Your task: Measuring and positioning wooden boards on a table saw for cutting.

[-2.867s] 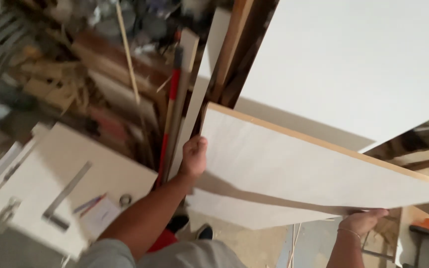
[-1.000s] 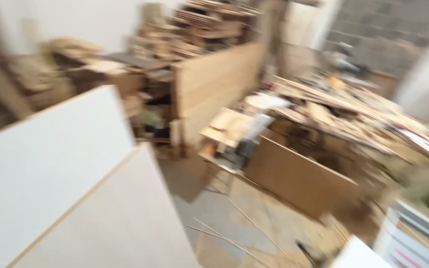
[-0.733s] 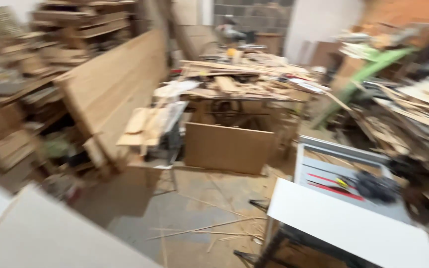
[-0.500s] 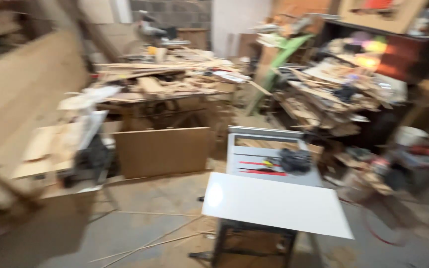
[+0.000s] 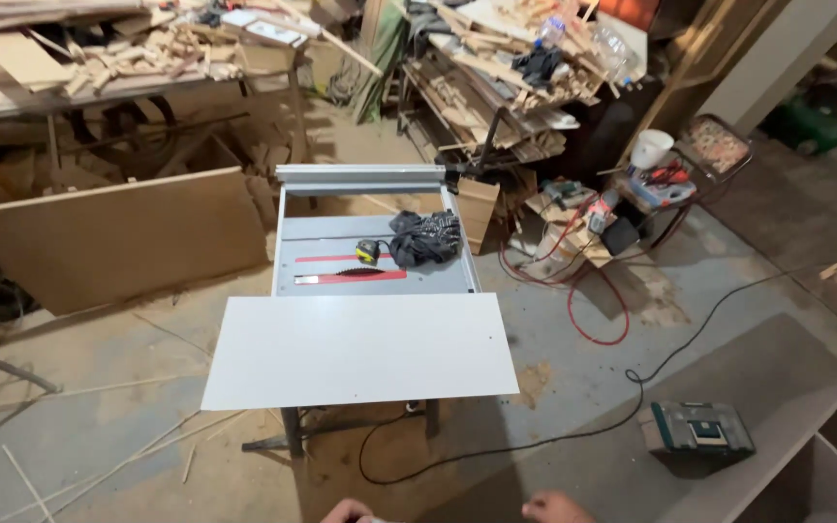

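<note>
Your left hand and right hand only peek in at the bottom edge of the head view, knuckles or fingertips showing; can't tell whether either is open, closed or gripping anything. Nearest to them is the white panel, lying flat on the near end of the table saw, overhanging it on both sides and toward you; your hands are apart from it, below its near edge. The saw acts as the counter: grey top, red insert strip with the blade line in it, a yellow-black tape measure just beside a crumpled dark cloth, and a rail at the far end. A black cable runs across the dusty floor from under the saw toward the right. A teal tool case sits on the floor right of your right hand, next to a pale cabinet carcass at the bottom right corner. A big brown board leans left of the saw. Behind it is a cluttered bench with wood offcuts. Back right: shelves stacked with timber scraps, a white bucket, and a red cable looped on the floor.
</note>
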